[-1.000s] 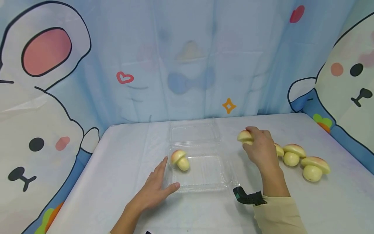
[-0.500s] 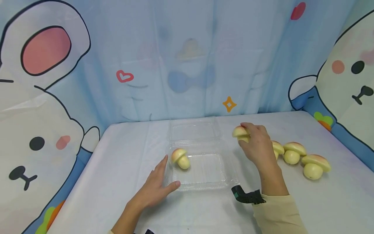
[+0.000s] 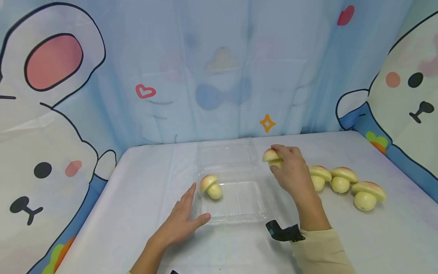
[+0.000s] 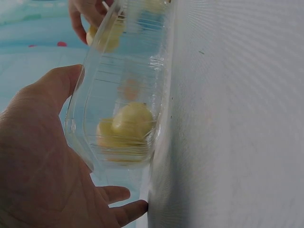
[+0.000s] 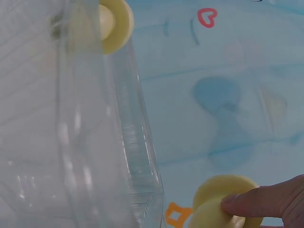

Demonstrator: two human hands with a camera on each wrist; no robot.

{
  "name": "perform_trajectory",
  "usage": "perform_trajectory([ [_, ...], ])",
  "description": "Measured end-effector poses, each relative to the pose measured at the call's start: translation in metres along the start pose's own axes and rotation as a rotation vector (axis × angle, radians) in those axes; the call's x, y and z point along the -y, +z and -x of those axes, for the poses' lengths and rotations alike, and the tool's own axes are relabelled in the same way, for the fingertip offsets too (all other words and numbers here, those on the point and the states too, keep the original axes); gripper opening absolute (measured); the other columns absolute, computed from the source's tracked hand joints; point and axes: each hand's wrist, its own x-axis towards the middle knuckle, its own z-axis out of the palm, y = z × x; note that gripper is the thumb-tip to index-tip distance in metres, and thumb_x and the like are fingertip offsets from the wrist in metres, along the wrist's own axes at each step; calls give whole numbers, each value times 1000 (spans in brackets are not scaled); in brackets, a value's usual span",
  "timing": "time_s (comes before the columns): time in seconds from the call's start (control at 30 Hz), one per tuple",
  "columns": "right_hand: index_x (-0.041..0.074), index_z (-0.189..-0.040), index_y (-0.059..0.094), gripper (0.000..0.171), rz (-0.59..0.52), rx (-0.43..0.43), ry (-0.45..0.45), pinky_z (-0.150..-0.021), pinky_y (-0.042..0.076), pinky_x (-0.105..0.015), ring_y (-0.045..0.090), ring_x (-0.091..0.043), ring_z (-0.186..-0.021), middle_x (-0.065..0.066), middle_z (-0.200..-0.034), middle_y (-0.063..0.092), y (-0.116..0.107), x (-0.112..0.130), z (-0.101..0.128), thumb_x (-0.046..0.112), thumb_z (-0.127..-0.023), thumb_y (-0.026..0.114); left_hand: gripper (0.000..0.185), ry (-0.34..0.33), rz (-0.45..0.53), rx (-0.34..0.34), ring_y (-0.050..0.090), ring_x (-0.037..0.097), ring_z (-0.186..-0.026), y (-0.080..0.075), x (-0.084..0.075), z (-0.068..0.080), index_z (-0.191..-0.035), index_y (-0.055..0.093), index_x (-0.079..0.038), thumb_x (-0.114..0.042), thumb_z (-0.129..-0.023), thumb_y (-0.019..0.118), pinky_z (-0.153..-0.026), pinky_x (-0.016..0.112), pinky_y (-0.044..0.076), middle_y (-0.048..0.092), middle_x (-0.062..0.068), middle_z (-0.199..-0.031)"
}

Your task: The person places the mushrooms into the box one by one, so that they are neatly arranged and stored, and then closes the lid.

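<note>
A clear plastic clamshell box [image 3: 239, 219] lies on the white-covered table with its lid folded back. One mushroom-shaped piece [image 3: 211, 187], pale yellow with a pinkish cap, sits inside at the left of the base. My left hand [image 3: 183, 220] rests at the box's left front corner, fingers straight and thumb spread along the rim; the left wrist view shows its thumb [image 4: 71, 78] against the side wall. Right of the box, my right hand [image 3: 291, 167] pinches another mushroom-shaped piece [image 3: 272, 156] above the table. In the right wrist view the thumb [image 5: 256, 202] presses on that held piece [image 5: 218, 199].
Several like mushroom-shaped pieces [image 3: 368, 195] stand in a row at the table's right. A blue curtain [image 3: 219, 68] with cartoon bears hangs behind the back edge. A black camera mount [image 3: 284, 231] juts from the right wrist near the box's front right corner.
My right hand has moved left toward the box with the mushroom-shaped piece, uncovering more of the row behind it. The left hand and the box have stayed in place.
</note>
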Motion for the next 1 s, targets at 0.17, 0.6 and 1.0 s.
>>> perform_trajectory([
  [0.17, 10, -152, 50, 58, -12, 3, -3, -96, 47, -65, 53, -53, -122, -31, -146, 43, 2, 5, 3, 8, -95, 65, 98, 2, 2, 1, 16, 36, -160, 1, 0, 1, -169, 6, -20, -54, -97, 64, -126, 66, 11, 16, 12, -173],
  [0.6, 10, -150, 52, 57, -36, 23, -68, -95, 51, -62, 56, -50, -122, -28, -145, 45, 14, 21, 8, 2, -95, 67, 98, 3, -6, 0, 14, 35, -160, 2, 2, 1, -168, 4, -21, -54, -98, 63, -127, 65, 10, 15, 11, -174],
  [1.0, 12, -148, 55, 57, -30, 30, -122, -90, 56, -58, 62, -47, -114, -25, -143, 49, 28, 32, 10, 2, -94, 69, 100, 8, -21, -4, 15, 35, -161, 1, 2, 0, -168, 4, -21, -58, -97, 62, -127, 65, 11, 16, 11, -174],
])
